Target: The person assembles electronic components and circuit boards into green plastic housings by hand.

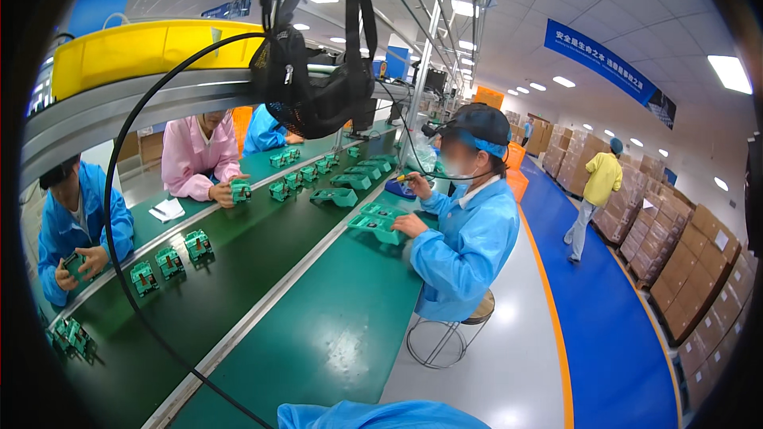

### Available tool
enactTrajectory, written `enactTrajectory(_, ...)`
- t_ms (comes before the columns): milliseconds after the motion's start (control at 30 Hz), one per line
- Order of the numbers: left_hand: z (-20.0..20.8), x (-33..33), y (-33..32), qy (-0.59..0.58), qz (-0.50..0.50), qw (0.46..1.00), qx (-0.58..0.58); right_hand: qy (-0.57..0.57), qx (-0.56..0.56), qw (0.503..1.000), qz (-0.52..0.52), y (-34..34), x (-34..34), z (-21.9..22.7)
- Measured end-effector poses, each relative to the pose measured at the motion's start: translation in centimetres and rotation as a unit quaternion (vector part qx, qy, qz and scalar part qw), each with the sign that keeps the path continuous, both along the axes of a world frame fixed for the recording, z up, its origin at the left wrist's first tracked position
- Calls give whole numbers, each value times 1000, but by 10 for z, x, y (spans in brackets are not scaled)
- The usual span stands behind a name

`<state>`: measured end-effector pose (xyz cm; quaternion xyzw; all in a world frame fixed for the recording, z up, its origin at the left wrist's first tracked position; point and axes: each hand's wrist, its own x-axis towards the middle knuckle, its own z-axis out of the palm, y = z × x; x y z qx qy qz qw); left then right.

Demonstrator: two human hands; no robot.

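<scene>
**While the wearer's own hands lie out of view, a light-green, open-shaped plastic housing (373, 222) seems partly worked under a co-worker's fingers (402, 223)**

Because only rumpled light-blue cloth (381, 415) (probably the wearer's sleeve) shows at the lower edge, I cannot tell whether the wearer's fingers are apart, together or clamped on anything, nor how much of the wearer's own share is done.

The housing lies on the long, smooth green surface (318, 357), directly beneath the nearer fingers of the co-worker in a light-blue smock (469, 230). Those fingers rest against its edge; the farther hand (417, 184) has its fingers closed around a small yellow tool-like object (404, 178). Dark spots inside the housing suggest that fitting has begun, but whether it is complete is too small to tell.

Beyond those fingers, several similar green housings (334, 196) stand in a file, their stage unclear. Well apart, across the dark-green belt (230, 294), small boxy green assemblies with dark parts (169, 262) look further built up. Another is between the fingers of a co-worker in a pink smock (187, 160), so handling there appears unfinished.
</scene>
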<state>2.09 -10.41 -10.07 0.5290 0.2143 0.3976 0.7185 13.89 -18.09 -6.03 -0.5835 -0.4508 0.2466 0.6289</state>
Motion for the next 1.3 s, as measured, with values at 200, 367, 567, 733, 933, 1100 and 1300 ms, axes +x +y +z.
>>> enactTrajectory(200, -5, -4, -2, 25, 23, 999, 12, -8, 39, 999, 18, 4, -1, -14)
enactTrajectory(367, -2, -2, -2, 37, 23, 999, -28, 13, 53, 998, 39, 1, 3, -11)
enactTrajectory(567, 0, -6, 6, -30, -118, 949, -289, -129, 85, 988, -8, -5, 3, -10)
enactTrajectory(733, -4, -5, 5, 4, -135, 942, -306, -194, 56, 979, -23, -9, 6, -12)
enactTrajectory(933, 5, 3, -6, 48, -107, 956, -270, -231, 63, 967, -93, -4, 3, -13)
enactTrajectory(1100, -41, -34, 24, -52, -159, 960, -224, -367, 114, 923, 21, 24, 11, -6)
enactTrajectory(1300, 20, 2, -3, -42, -49, 958, -280, -350, 146, 919, 109, 36, 30, -2)
